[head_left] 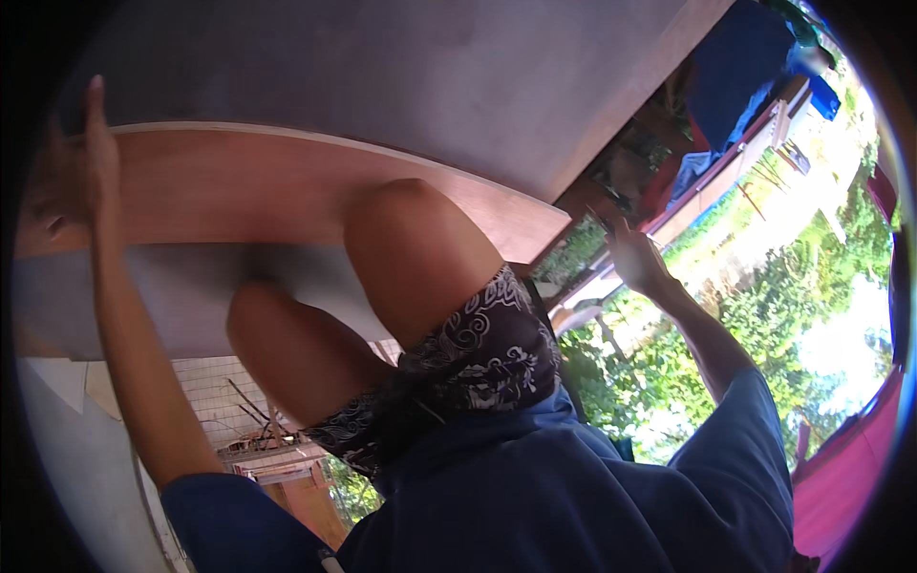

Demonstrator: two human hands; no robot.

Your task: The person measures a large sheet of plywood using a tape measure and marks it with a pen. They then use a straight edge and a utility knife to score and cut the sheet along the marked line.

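My left hand [98, 177] is raised at the far left, in front of the left part of a long reddish-brown wooden board [229, 186]. One digit points up and the other fingers spread leftward, blurred; the hand is open, and nothing shows in it. My right hand [638, 258] is up beyond the board's right end, apart from it. Its fingers look stretched out toward the upper left, partly lost against a dark background, with nothing visible in them. The board runs across just beyond my bare knees [411, 224].
A broad grey surface [382, 72] with a wooden edge lies beyond the board. At the upper right are blue cloth [735, 72] and another person [812, 62]. Sunlit greenery [764, 315] fills the right side. Wire mesh [205, 392] shows at the lower left.
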